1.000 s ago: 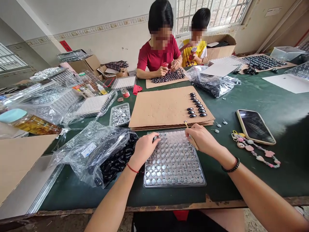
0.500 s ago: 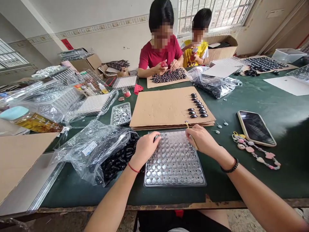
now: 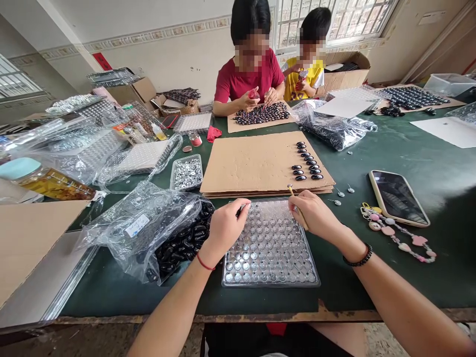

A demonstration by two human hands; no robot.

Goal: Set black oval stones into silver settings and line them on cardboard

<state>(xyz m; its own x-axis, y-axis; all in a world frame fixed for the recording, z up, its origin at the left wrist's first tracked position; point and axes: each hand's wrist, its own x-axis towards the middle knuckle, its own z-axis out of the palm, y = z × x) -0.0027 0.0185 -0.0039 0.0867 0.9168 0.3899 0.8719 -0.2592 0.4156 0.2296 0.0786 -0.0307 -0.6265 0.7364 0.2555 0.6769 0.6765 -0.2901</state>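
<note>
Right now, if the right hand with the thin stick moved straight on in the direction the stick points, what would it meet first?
The right hand points its stick away and slightly left. First in that line looks to be the near edge of the cardboard stack, just beyond the clear tray. Depth is hard to judge.

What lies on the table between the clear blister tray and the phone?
In the head view, between the clear blister tray and the phone lie bare green table, the right hand and a few small silver pins.

head-worn, looking down, near table (image 3: 409, 153)
</note>
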